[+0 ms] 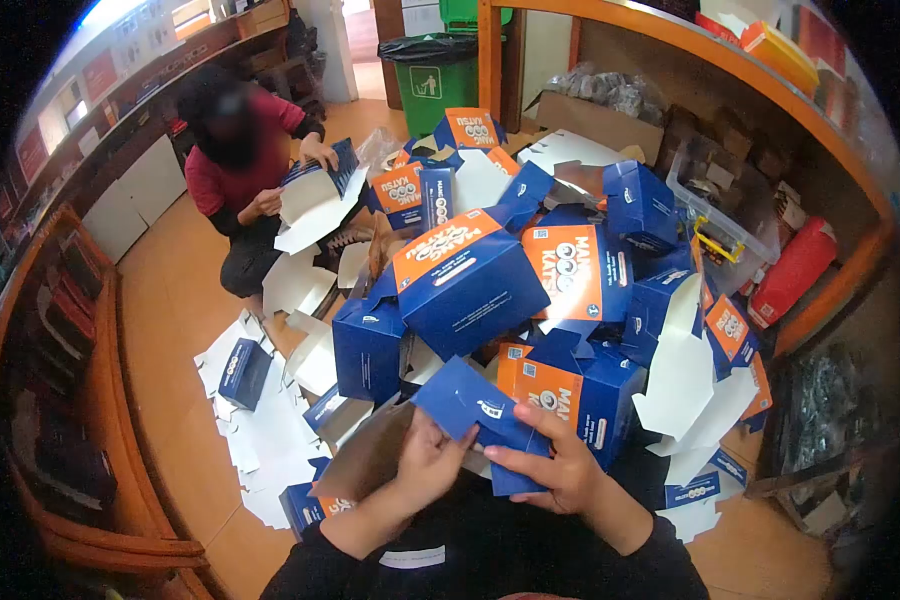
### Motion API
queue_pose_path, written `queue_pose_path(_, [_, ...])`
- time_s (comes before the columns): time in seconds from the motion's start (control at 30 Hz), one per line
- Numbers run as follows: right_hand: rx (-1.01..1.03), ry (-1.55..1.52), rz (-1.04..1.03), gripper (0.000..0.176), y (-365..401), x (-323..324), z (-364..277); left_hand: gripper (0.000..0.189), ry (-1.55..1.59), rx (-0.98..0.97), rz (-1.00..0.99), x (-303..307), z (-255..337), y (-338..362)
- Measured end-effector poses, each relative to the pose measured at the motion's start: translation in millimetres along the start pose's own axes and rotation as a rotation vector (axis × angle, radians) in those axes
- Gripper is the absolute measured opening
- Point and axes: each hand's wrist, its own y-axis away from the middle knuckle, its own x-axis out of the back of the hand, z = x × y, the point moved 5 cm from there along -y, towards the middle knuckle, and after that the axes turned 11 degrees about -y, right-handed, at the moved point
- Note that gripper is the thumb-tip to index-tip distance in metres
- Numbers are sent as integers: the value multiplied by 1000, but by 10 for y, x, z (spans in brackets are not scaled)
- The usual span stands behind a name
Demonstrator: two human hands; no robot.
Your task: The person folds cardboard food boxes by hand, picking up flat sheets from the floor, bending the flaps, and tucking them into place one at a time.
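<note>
Low in front of me I hold a partly folded blue carton (460,395), its flaps bent at an angle. My left hand (432,462) grips its near left edge, with the fingertips partly behind the card. From the other side my right hand (562,462) pinches the carton, thumb and fingers on the blue panels. Just beyond it lies an orange-and-blue box (610,405) with printed lettering. A larger closed box (475,295) rests on the pile farther up. Brown inner card (365,455) shows beside my left wrist.
A co-worker (245,150) sits at the upper left, both hands on a white-and-blue carton (320,205). Flat white sheets (260,440) cover floor at the left. Behind the pile stand a green bin (430,85) and a clear plastic crate (725,205). Wooden shelving (840,130) borders the right.
</note>
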Motion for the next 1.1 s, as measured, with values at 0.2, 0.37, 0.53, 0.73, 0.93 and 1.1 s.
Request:
queue_pose_path(0.2, [-85,324,108,52,-123,-112,63,25,-928,-251,-211,-85,93,42])
queue_pose_path(0.37, [-10,677,304,49,-29,308,87,28,-375,-497,-315,-120,370,54])
queue_pose_path(0.53, [60,931,873,50,-4,877,403,25,-11,-352,-527,275,221,77])
queue_pose_path(0.73, [-47,1090,564,59,-430,559,291,19,-234,-64,346,1686,-593,365])
queue_pose_path(0.93, [-82,892,506,63,-20,608,558,44,-1018,361,1204,3462,-1904,1662])
queue_pose_path(1.1, [-116,787,648,60,37,753,490,94,-708,1343,1322,4119,-3352,3482])
